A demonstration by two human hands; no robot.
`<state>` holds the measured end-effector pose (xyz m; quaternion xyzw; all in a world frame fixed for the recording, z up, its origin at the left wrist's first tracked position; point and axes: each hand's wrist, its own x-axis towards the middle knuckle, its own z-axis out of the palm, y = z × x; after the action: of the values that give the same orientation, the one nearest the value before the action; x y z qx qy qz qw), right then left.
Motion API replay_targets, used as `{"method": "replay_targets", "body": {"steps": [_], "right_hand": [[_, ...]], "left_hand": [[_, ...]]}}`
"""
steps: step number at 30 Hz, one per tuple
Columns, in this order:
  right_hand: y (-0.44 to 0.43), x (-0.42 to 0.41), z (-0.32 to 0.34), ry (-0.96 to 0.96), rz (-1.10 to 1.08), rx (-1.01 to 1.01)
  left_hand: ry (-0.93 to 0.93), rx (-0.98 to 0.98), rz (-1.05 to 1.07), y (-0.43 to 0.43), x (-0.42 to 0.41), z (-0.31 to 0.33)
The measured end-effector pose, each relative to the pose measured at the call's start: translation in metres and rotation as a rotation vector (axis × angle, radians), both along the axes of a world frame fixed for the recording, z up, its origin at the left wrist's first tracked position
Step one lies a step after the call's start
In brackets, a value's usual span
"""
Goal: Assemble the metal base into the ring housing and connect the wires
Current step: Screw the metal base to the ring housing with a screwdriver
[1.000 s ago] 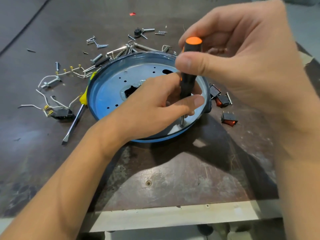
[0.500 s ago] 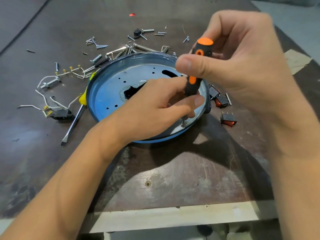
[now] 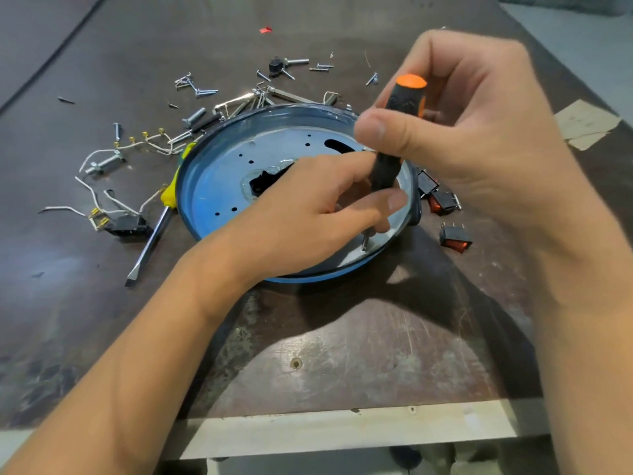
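1. The right hand (image 3: 479,142) grips the orange-capped screwdriver (image 3: 400,132), fingers curled round its handle.
2. The left hand (image 3: 308,214) pinches its lower shaft, with the tip on the metal base (image 3: 219,186).
3. The base sits inside the blue ring housing (image 3: 186,173) on the tabletop (image 3: 342,354).
4. Wires (image 3: 92,193) and a yellow-handled screwdriver (image 3: 154,234) lie to the left, rocker switches (image 3: 454,238) to the right.

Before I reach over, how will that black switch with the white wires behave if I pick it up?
Probably light: the switch is small. Its white wires lie in loose curves, so they'd likely flop and trail, perhaps snagging the yellow screwdriver beside it.
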<state>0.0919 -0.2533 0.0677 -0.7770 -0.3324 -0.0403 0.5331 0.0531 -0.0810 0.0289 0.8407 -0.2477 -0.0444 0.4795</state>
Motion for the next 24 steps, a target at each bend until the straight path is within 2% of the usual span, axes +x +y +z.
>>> {"method": "replay_targets", "body": {"steps": [5,12,18,24], "right_hand": [[-0.012,-0.002,0.0,0.154,0.174,0.096],[-0.001,0.0,0.002,0.027,0.023,-0.03],[-0.011,-0.004,0.001,0.211,0.238,0.086],[-0.002,-0.002,0.007,0.09,0.116,-0.028]], "left_hand": [[0.01,0.007,0.016,0.0,0.002,-0.001],[-0.01,0.023,-0.017,0.0,0.0,0.001],[0.01,0.008,-0.003,0.001,0.0,0.001],[0.004,0.033,0.0,0.0,0.0,0.003]]}}
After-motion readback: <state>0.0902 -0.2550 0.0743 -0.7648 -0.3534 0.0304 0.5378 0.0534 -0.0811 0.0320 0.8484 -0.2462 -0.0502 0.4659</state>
